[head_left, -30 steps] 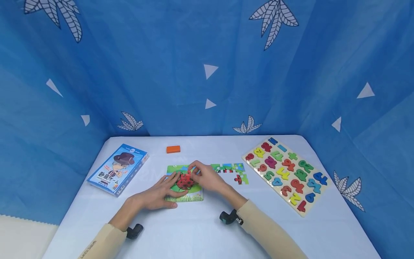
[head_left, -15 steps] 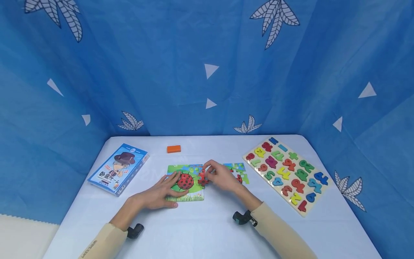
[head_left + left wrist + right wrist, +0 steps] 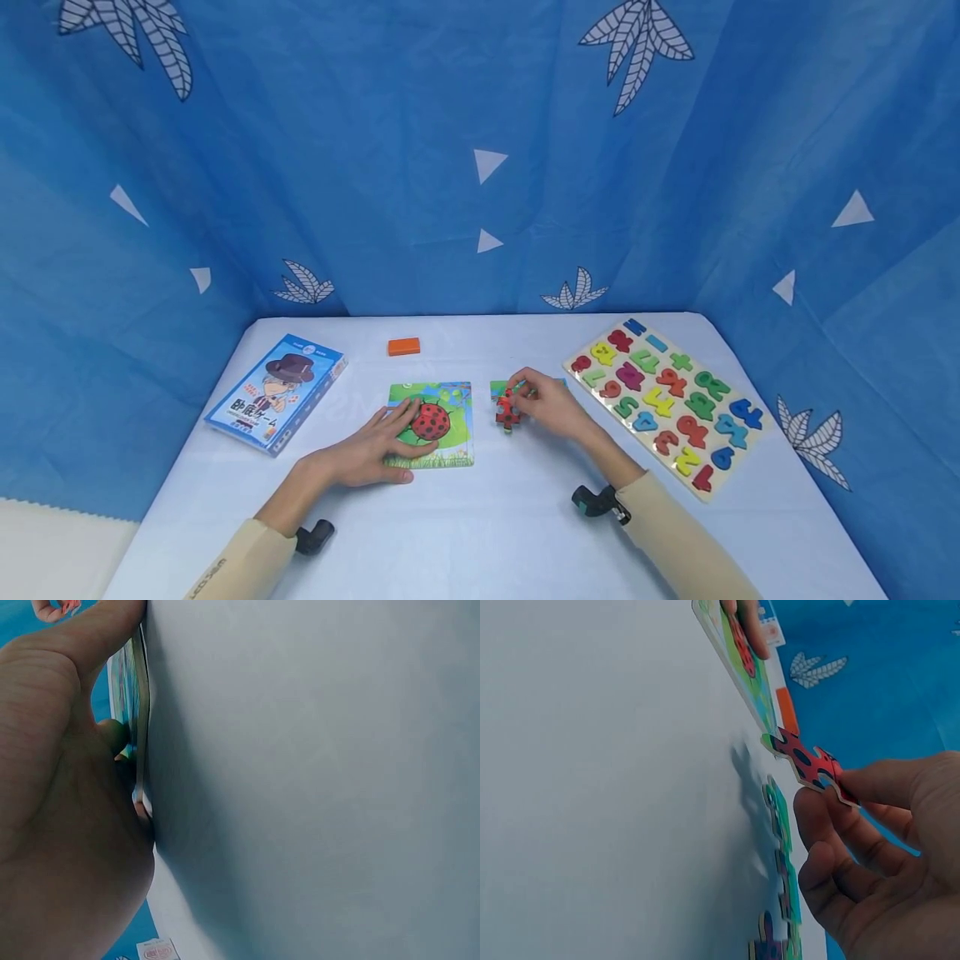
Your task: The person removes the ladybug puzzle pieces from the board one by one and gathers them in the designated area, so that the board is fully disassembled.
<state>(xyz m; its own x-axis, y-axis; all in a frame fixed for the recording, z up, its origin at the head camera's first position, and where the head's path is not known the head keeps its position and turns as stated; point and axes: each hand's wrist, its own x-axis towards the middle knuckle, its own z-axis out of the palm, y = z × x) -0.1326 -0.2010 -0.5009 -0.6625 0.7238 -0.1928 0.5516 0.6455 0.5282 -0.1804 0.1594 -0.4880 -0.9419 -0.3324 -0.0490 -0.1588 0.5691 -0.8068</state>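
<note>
My left hand [image 3: 367, 454] rests with fingers spread on the left side of a square ladybug picture board [image 3: 456, 446], its thumb at the front edge. In the head view my right hand [image 3: 553, 410] is to the right, apart from the board. Thumb and fingertips pinch a red, black-spotted jigsaw piece [image 3: 804, 761], held tilted above the table in the right wrist view. Below it lies a strip of joined jigsaw pieces [image 3: 781, 817], with a darker piece [image 3: 767, 949] at its near end. In the head view, the right hand hides most of this strip [image 3: 498, 387].
At the left lies a blue card-game box [image 3: 247, 412] with a cartoon figure in a hat. An orange block [image 3: 403, 347] is behind the picture board. A wooden board [image 3: 692, 380] of coloured numbers and signs lies at the right. Blue curtains [image 3: 420, 208] stand behind the white table.
My right hand has moved right from the ladybug board, carrying the red jigsaw piece to near the joined strip. The left hand has stayed on the board.
</note>
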